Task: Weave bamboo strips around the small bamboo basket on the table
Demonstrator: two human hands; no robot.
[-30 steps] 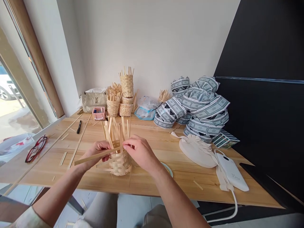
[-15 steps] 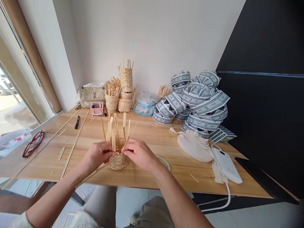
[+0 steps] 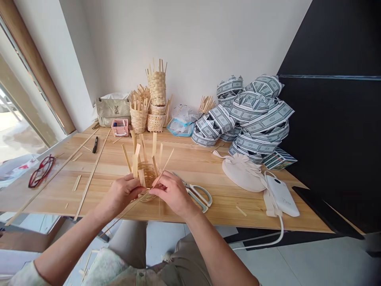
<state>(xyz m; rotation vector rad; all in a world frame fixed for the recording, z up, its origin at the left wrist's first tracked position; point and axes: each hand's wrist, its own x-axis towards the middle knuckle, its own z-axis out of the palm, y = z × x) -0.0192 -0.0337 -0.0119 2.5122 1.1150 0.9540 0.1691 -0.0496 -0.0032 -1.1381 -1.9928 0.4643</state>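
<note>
A small woven basket (image 3: 146,169) stands near the table's front edge, its upright bamboo stakes (image 3: 154,143) splayed above the rim. My left hand (image 3: 128,190) pinches at the near side of the rim, beside the stakes. Close against it, my right hand (image 3: 169,191) has its thumb and fingers closed on a thin bamboo strip. The strip (image 3: 123,214) runs from the fingertips down and left, past the table edge. My hands hide much of the basket's front. Just right of my right hand lie scissors (image 3: 205,196) with white handles, partly covered by my wrist.
At the back are stacked woven baskets (image 3: 157,89), a handbag (image 3: 111,112), a pink box (image 3: 120,128) and patterned rolls (image 3: 253,115). A white power bank (image 3: 282,194) and a cloth bag (image 3: 242,172) lie right. Leftward are glasses (image 3: 42,171), a pen (image 3: 95,145) and long strips (image 3: 92,176).
The view has shifted slightly, and more of the scissors shows. My hands have come closer together at the basket rim, and the strip's trailing part now looks thinner and hangs lower.
</note>
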